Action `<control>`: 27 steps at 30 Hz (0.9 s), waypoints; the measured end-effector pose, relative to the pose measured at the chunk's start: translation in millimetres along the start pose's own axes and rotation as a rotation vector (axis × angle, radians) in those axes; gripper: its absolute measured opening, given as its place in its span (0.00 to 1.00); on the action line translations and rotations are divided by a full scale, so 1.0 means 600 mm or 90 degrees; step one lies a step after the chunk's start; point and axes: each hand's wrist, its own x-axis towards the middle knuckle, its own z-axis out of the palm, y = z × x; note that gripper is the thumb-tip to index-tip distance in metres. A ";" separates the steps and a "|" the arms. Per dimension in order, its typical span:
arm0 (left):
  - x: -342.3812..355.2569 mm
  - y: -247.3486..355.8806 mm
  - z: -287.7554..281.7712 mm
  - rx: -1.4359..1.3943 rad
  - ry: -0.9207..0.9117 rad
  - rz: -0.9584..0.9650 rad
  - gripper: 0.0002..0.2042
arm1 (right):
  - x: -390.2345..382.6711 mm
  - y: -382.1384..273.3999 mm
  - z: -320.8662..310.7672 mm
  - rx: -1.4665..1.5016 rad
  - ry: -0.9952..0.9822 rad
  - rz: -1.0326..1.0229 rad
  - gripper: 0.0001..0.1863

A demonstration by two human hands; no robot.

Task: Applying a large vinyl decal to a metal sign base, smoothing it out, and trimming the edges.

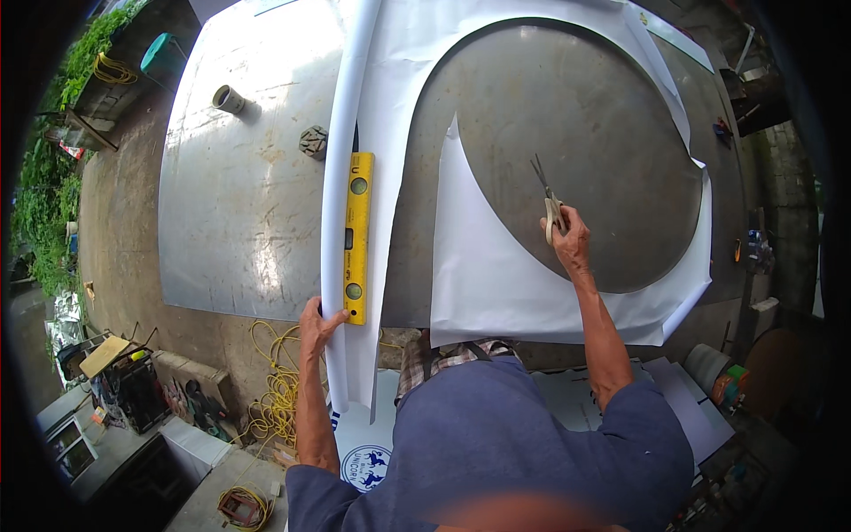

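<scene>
Right now we are gripping a pair of scissors with pale handles and dark blades (548, 199) in our right hand (567, 238), fingers closed through the handles and the blades pointing away from us over bare metal. Our left hand (316, 326) is pressing down on the near end of a long curled strip of white paper (335, 222), fingers spread flat on it rather than clamped around anything, just beside the near tip of a yellow spirit level (357, 235) that is lying lengthwise along that strip. Outward from the scissors, we are working over a large white paper sheet (496, 284) spread across a wide grey sheet-metal table (239, 204). A big round opening (567, 151) is already showing in the sheet, with metal visible through it, and a pointed flap of paper is standing up at its left edge. Judging by this, most of the circular cut seems done; the outline at the right edge looks ragged, so we are probably finishing or trimming. Farther off, a small pale cylinder (228, 98) is resting on the table, and coiled yellow cable (275, 390) is lying on the ground below.
</scene>
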 end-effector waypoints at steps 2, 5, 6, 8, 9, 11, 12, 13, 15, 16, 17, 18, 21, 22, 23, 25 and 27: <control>-0.003 0.005 0.007 0.020 0.002 -0.010 0.31 | 0.048 -0.075 0.029 0.129 -0.125 0.220 0.17; 0.015 0.029 0.014 0.093 0.091 0.024 0.37 | 0.119 -0.133 0.109 0.342 -0.295 0.307 0.26; 0.026 0.037 0.014 0.096 0.090 0.018 0.37 | 0.141 -0.149 0.139 0.387 -0.349 0.336 0.30; 0.059 0.077 0.020 0.149 0.210 0.128 0.34 | 0.196 -0.169 0.202 0.413 -0.387 0.375 0.32; 0.077 0.096 0.023 0.150 0.209 0.122 0.34 | 0.223 -0.184 0.230 0.390 -0.397 0.367 0.35; 0.120 0.141 0.026 0.229 0.327 0.264 0.30 | 0.265 -0.208 0.275 0.366 -0.410 0.360 0.37; 0.143 0.171 0.025 0.235 0.341 0.296 0.29 | 0.279 -0.216 0.293 0.358 -0.399 0.368 0.38; 0.165 0.201 0.026 0.240 0.353 0.327 0.28 | 0.283 -0.222 0.307 0.347 -0.388 0.376 0.39; 0.207 0.253 0.039 0.111 0.278 0.333 0.27 | 0.287 -0.236 0.329 0.343 -0.396 0.386 0.41; 0.227 0.293 0.048 0.113 0.254 0.337 0.27 | 0.287 -0.238 0.336 0.340 -0.398 0.399 0.43; 0.248 0.329 0.059 0.115 0.228 0.342 0.27 | 0.280 -0.238 0.340 0.319 -0.389 0.406 0.44; 0.273 0.351 0.070 0.124 0.183 0.326 0.28 | 0.266 -0.241 0.345 0.316 -0.391 0.406 0.44; 0.329 0.398 0.105 0.162 0.187 0.340 0.29 | 0.248 -0.254 0.356 0.298 -0.410 0.388 0.43; 0.347 0.409 0.116 0.212 0.160 0.311 0.25 | 0.244 -0.255 0.359 0.287 -0.408 0.368 0.40; 0.357 0.417 0.126 0.264 0.133 0.281 0.20 | 0.243 -0.257 0.360 0.277 -0.406 0.349 0.38; 0.369 0.410 0.153 0.270 0.148 0.317 0.15 | 0.247 -0.254 0.367 0.296 -0.377 0.360 0.38; 0.376 0.391 0.167 0.271 0.204 0.372 0.05 | 0.242 -0.257 0.371 0.315 -0.356 0.371 0.37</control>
